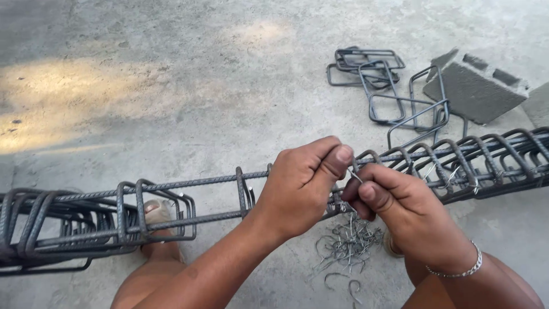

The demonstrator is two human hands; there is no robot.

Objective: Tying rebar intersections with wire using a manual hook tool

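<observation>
A long rebar cage (189, 197) of dark ribbed bars and rectangular stirrups runs across the view above the concrete floor. My left hand (303, 183) is closed over the upper bar near the middle, thumb pressed forward. My right hand (400, 209), with a silver bracelet at the wrist, pinches a thin piece of tie wire (355, 175) right beside the left thumb. Both hands meet at one stirrup. Whether the left hand also grips the wire is hidden by its fingers.
A heap of short bent tie wires (347, 246) lies on the floor under my hands. Loose rectangular stirrups (383, 86) lie at the back right, next to a grey concrete block (474, 91). My bare foot (157, 214) shows through the cage at left.
</observation>
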